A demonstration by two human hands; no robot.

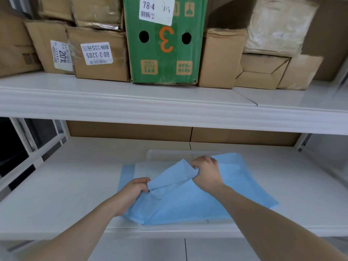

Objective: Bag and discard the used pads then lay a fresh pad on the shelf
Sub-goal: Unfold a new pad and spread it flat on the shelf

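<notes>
A light blue pad [188, 206] lies crumpled on the lower white shelf [66, 194], its blue backing up and its middle lifted into a fold. My left hand [134, 189] pinches the fold's near-left edge. My right hand [206, 169] grips the raised fold at its far side. Under it lies another pad [128, 173], flat, with a blue border and white centre showing at the left. A further white sheet edge [169, 154] shows behind them.
The upper shelf [131, 102] carries several brown cardboard boxes [98, 55] and a green box [163, 40] marked 3. Brown cartons [169, 133] line the back of the lower shelf. A white metal frame [28, 147] stands at left. Tiled floor [185, 249] shows below.
</notes>
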